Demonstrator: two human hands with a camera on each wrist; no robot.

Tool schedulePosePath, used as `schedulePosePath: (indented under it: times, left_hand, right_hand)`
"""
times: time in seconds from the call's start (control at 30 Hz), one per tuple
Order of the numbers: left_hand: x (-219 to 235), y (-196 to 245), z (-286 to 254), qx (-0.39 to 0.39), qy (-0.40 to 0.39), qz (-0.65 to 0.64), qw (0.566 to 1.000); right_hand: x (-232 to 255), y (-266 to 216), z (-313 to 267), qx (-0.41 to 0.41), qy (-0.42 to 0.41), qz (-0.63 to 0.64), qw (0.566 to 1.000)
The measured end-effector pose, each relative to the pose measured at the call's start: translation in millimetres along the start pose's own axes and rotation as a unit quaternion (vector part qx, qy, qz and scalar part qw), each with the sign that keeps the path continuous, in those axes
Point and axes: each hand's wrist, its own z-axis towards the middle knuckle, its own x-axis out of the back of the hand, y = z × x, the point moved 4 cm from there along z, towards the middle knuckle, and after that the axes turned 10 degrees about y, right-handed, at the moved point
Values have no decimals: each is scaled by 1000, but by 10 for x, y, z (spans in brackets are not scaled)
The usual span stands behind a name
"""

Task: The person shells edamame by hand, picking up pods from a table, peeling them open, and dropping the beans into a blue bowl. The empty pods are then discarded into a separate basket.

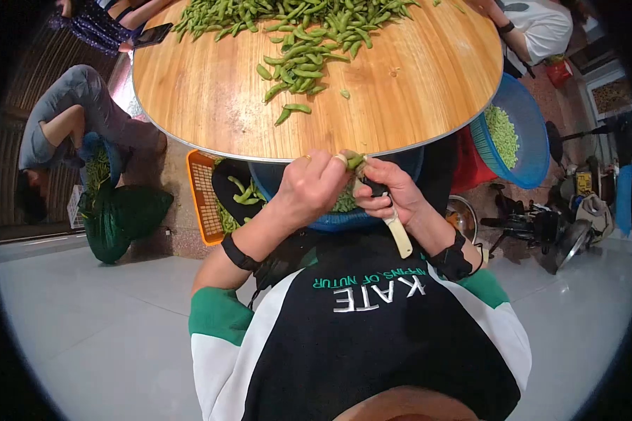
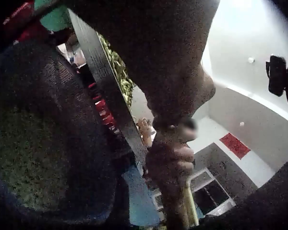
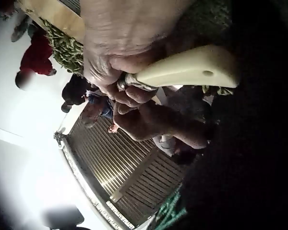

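Just past the table's near edge, my left hand point(image 1: 312, 186) pinches a green soybean pod point(image 1: 356, 161) in its fingertips. Close beside it, my right hand point(image 1: 395, 193) grips a cream-handled tool point(image 1: 398, 233), and its fingertips are right at the pod's other end. The handle's butt points back toward my chest. In the right wrist view, the curved cream handle point(image 3: 187, 69) has a small hole near its end, and the tool's working end is hidden by the fingers. The left wrist view is dark, with my right hand point(image 2: 170, 160) around the handle.
Many pods point(image 1: 309, 67) lie heaped on the round wooden table point(image 1: 189, 98). Below its edge are a blue basin point(image 1: 330, 223) with shelled beans and an orange basket point(image 1: 196, 203). A blue basket point(image 1: 537, 140) of beans stands right. Other people sit around the table.
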Motion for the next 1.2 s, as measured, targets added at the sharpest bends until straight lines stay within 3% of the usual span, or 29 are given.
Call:
schedulePosePath:
  times: [0.07,0.23,0.37,0.47,0.57,0.6,0.67,0.7,0.77,0.8,0.83,0.87,0.97,1.03,1.2]
  left_hand:
    - [7,-16,4,-13,-13,19,1000]
    - [20,-175,79,34,-4,-165,986]
    - [32,-186,140,81,16,-205,975]
    - [-6,-184,146,126,23,-188,974]
    - [-119,-267,-6,288,72,-318,900]
    - [-126,-250,-23,288,75,-316,901]
    - [-175,-288,-110,417,93,-385,819]
    - [-204,-279,-131,418,96,-383,818]
    - [-280,-290,-219,484,103,-424,759]
    - [-257,-298,-217,484,106,-423,759]
    - [-261,-299,-218,505,72,-453,732]
    - [-270,-295,-216,523,38,-481,702]
    - [-249,-249,-217,514,-25,-510,690]
    - [-264,-211,-264,502,-9,-514,695]
    - [-408,-185,-372,485,27,-489,725]
  right_hand:
    - [16,38,3,-15,2,26,1000]
    - [-38,17,-10,-1,-45,32,998]
    - [-136,12,-28,-3,-71,55,996]
    - [-199,-56,-32,45,-39,2,998]
    - [-215,-40,-17,75,-26,-7,997]
    - [-185,-39,2,85,-10,-18,996]
    - [-182,-35,22,94,3,-31,995]
    - [-188,-37,14,106,32,-50,993]
    - [-206,-25,9,115,60,-69,989]
    - [-214,-61,1,172,88,-177,965]
    - [-232,-103,-16,228,114,-281,925]
    - [-255,-121,-29,228,112,-283,925]
    - [-265,-134,-89,231,131,-329,906]
    - [-254,-137,-106,236,136,-438,857]
    - [-282,-92,-163,275,135,-472,827]
